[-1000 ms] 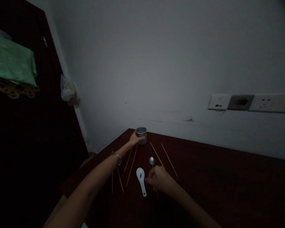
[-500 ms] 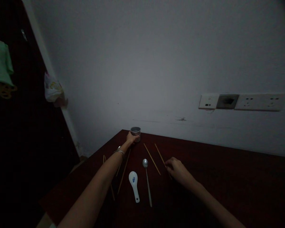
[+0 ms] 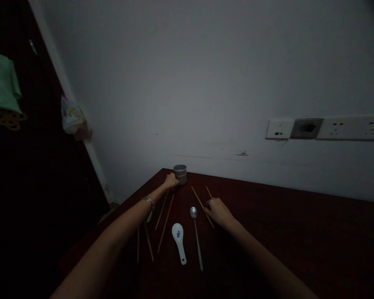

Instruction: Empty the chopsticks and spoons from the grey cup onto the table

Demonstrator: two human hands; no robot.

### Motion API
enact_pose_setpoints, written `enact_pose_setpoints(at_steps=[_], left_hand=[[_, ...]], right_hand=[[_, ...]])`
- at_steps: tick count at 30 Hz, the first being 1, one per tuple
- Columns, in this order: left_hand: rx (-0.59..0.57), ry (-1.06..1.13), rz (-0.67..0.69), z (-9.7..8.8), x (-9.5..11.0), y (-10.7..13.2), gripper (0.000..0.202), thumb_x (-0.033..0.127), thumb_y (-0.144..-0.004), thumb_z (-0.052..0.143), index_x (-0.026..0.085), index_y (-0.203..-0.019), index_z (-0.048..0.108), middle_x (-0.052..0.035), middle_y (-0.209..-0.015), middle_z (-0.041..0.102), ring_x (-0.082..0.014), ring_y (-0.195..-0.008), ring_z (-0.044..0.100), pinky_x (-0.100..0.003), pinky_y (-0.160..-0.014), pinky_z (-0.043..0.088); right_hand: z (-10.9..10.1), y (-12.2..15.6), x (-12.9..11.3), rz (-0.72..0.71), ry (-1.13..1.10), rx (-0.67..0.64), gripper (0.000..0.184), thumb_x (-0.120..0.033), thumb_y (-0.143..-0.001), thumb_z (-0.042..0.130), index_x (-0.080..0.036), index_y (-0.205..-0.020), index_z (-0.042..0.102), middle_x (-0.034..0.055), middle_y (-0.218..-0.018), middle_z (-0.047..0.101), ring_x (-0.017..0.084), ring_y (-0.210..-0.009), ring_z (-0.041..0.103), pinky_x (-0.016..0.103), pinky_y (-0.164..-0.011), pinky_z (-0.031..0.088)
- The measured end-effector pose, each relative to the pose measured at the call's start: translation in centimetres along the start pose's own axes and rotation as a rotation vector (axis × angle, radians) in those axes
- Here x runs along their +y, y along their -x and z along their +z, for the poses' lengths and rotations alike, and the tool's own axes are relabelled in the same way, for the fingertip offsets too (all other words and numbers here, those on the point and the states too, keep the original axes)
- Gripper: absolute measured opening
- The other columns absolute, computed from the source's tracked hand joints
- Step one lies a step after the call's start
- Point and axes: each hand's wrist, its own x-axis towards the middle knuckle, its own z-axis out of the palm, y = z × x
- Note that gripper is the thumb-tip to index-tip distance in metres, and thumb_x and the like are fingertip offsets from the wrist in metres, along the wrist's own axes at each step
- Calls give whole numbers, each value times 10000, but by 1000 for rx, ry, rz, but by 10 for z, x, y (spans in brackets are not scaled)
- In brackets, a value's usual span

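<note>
My left hand [image 3: 170,181] reaches to the far corner of the dark red table [image 3: 299,232] and is closed round a small metal cup [image 3: 180,174]. My right hand [image 3: 217,211] lies over two wooden chopsticks [image 3: 202,201] to the right of a metal spoon [image 3: 196,236]; its fingers are curled on them, and whether they grip is unclear in the dim light. A white ceramic spoon with a blue mark [image 3: 178,240] lies beside the metal spoon. Several more chopsticks [image 3: 166,218] lie under and beside my left forearm.
A white wall stands right behind the table, with a row of sockets [image 3: 326,128] at the right. At the left are a dark cabinet, a green cloth [image 3: 1,83] and a hanging plastic bag [image 3: 71,118]. The table's left edge runs close to the chopsticks.
My right hand left the metal spoon, went right to the far chopstick, and now sits further left over both right-hand chopsticks. My left hand stays on the cup.
</note>
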Motion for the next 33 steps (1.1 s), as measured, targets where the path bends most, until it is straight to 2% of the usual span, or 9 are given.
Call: enact_pose_setpoints(at_steps=[3,5,8,10,15,20,25,30,33], left_hand=[[-2,-194,48,-7,-5,24,252,155,-541,673,133,-778,588,-178,-992,596,-354,-1039,508,-385,-770,463],[-73,-356,67,-7,-8,42,188,203,-522,685,139,-676,599,-164,-896,629,-350,-984,545,-385,-762,465],[-295,-744,131,-4,-11,66,202,291,-575,635,125,-689,628,-159,-804,655,-299,-831,617,-343,-692,491],[-370,-908,169,-3,-10,78,269,291,-606,593,107,-796,640,-168,-861,656,-273,-818,623,-315,-681,493],[-342,-940,201,-6,-8,89,360,244,-624,560,88,-944,614,-182,-946,640,-259,-864,613,-288,-686,488],[-352,-896,265,1,-9,93,315,308,-683,507,103,-887,632,-147,-890,652,-229,-804,626,-252,-612,486],[-360,-788,407,4,-8,94,260,321,-725,470,166,-837,646,-89,-874,659,-216,-830,619,-273,-675,479],[-177,-868,178,-19,-16,86,323,286,-691,527,138,-967,607,-159,-1032,608,-273,-956,575,-355,-759,465],[-187,-856,82,-31,-27,80,328,264,-656,561,122,-947,612,-175,-1009,615,-275,-911,596,-342,-710,483]], right_hand=[[3,-8,-2,14,-23,-15,209,-227,-797,475,-117,-851,644,126,-909,632,195,-909,574,243,-771,389],[6,-13,-3,24,-37,-15,225,-247,-807,458,-122,-834,642,126,-899,635,195,-881,588,246,-740,400],[11,-18,-6,48,-44,-8,254,-311,-802,461,-131,-809,640,123,-897,634,207,-850,601,253,-693,415],[12,-20,-7,66,-41,-6,222,-306,-771,502,-138,-819,639,117,-914,632,217,-855,603,255,-684,419],[14,-26,-6,109,-71,-56,176,-200,-746,519,-161,-866,643,103,-910,639,230,-863,611,264,-679,426],[14,-37,-10,101,-90,-24,241,-210,-813,456,-169,-986,619,115,-1025,601,220,-953,577,272,-757,413],[8,-41,-8,52,-104,41,278,-217,-835,412,-177,-1055,577,104,-1088,562,195,-1034,527,256,-829,378],[-3,-31,14,195,-14,41,327,-226,-767,491,-142,-1083,505,145,-1078,537,228,-952,569,284,-751,414],[-6,-24,24,198,-7,-54,320,-280,-730,541,-141,-1016,513,145,-1015,573,249,-927,583,295,-718,428]])
